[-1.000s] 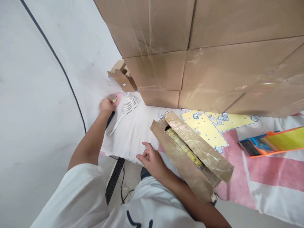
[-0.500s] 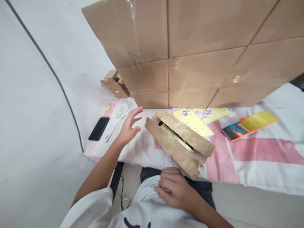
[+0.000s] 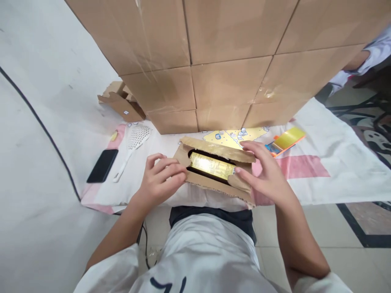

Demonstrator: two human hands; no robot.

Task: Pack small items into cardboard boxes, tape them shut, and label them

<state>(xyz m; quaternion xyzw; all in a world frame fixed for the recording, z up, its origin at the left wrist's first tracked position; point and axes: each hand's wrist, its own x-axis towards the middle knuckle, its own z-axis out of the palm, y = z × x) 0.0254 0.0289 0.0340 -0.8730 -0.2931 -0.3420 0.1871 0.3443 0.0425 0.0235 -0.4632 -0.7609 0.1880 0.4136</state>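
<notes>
Half a second ago my left hand [image 3: 160, 179] hung open near the skimmer [image 3: 134, 142] and my right hand [image 3: 264, 175] lay in my lap, but now both clasp the ends of the box [image 3: 215, 171] on the cloth [image 3: 320, 162], its yellow contents [image 3: 210, 166] mostly hidden.

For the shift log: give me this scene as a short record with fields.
left hand: fingers on the left end of the open cardboard box
right hand: on the box's right end, fingers on its upper flap
box contents: yellow package, seen through the opening
surface: pink and white printed cloth
left of box: white perforated scoop, black phone
right of box: orange and yellow packet
behind: stacked cardboard cartons
</notes>
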